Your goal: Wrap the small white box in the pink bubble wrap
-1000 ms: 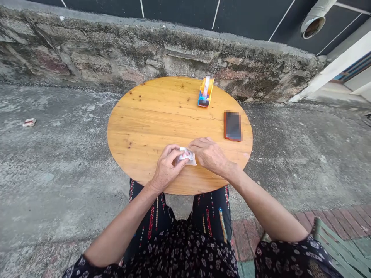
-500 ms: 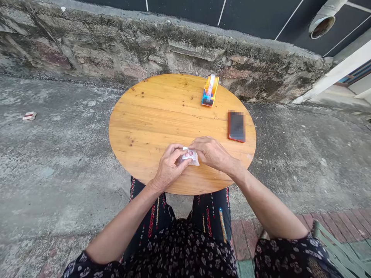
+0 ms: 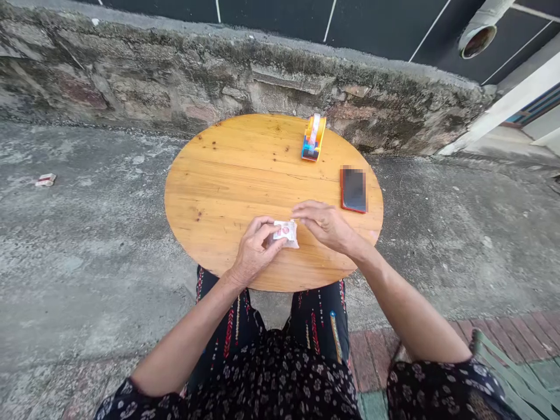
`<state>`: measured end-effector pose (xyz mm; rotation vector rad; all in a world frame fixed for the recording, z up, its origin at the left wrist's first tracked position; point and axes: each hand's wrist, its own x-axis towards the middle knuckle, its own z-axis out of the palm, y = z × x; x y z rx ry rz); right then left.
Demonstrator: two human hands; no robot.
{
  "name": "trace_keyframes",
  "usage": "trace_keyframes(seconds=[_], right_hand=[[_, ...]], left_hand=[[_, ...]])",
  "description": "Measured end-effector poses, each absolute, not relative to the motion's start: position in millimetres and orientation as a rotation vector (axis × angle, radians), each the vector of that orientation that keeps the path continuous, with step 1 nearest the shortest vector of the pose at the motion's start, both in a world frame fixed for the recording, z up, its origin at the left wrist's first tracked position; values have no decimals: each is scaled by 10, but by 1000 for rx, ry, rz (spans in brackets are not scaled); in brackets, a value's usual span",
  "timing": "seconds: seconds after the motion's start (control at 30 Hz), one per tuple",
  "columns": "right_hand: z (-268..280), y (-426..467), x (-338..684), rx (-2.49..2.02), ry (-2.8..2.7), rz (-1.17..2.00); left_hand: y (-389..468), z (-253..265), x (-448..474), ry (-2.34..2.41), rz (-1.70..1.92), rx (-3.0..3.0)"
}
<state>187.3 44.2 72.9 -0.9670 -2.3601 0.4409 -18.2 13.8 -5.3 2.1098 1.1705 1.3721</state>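
Near six o'clock on the smooth, rounded wooden table [image 3: 236, 181], the left hand [image 3: 254, 249] has its thumb and fingers squeezed on a small white plastic-wrapped packet [image 3: 287, 231]. The right hand [image 3: 329, 226] curls by its two o'clock corner; I can't tell if it pinches anything.

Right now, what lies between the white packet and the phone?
In the head view, the right hand lies between the white packet and the phone, over the table.
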Motion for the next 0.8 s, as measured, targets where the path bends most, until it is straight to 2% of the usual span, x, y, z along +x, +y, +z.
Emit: trace_keyframes(seconds=[0.4,0.6,0.8], right_hand=[[304,201,2069,-1177,-2039,504],[285,210,1944,-1058,-2121,646],[319,258,1886,-1040,-2203,544]], left_hand=[[113,-54,-184,1205,1360,2132],[110,-31,-170,1199,1387,2140],[107,-19,-166,1204,1383,2146]])
